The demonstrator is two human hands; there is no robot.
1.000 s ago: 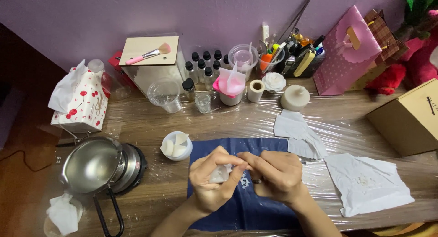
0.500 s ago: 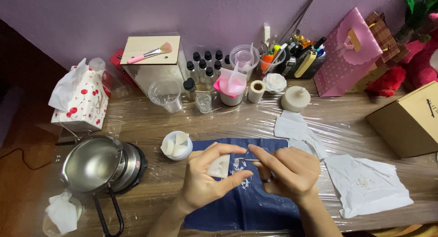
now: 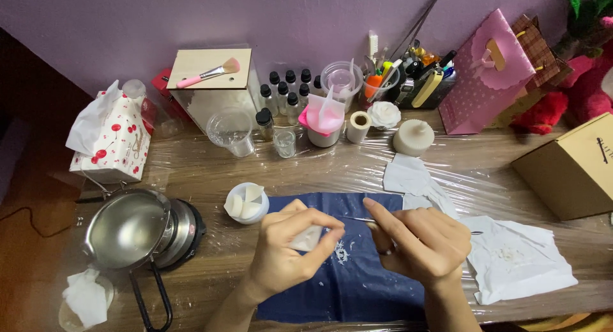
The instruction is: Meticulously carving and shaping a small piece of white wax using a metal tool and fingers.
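My left hand (image 3: 288, 249) pinches a small white wax piece (image 3: 308, 239) between thumb and fingers over a dark blue cloth (image 3: 345, 274). My right hand (image 3: 421, 246) grips a thin metal tool (image 3: 359, 219) whose tip points left at the wax piece. White shavings (image 3: 340, 252) lie on the cloth just below the piece. A small white bowl (image 3: 246, 203) with several wax chunks sits to the left of my left hand.
A metal pot (image 3: 128, 228) on a small burner stands at the left. Crumpled white papers (image 3: 514, 262) lie at the right beside a cardboard box (image 3: 571, 166). Bottles (image 3: 287, 92), cups, a white candle (image 3: 413, 138), a tissue box (image 3: 112, 140) and a pink gift bag (image 3: 488, 73) line the back.
My hands have drawn apart slightly and shifted. The left hand now holds the wax piece up with the tool's tip against it, and shavings show on the cloth.
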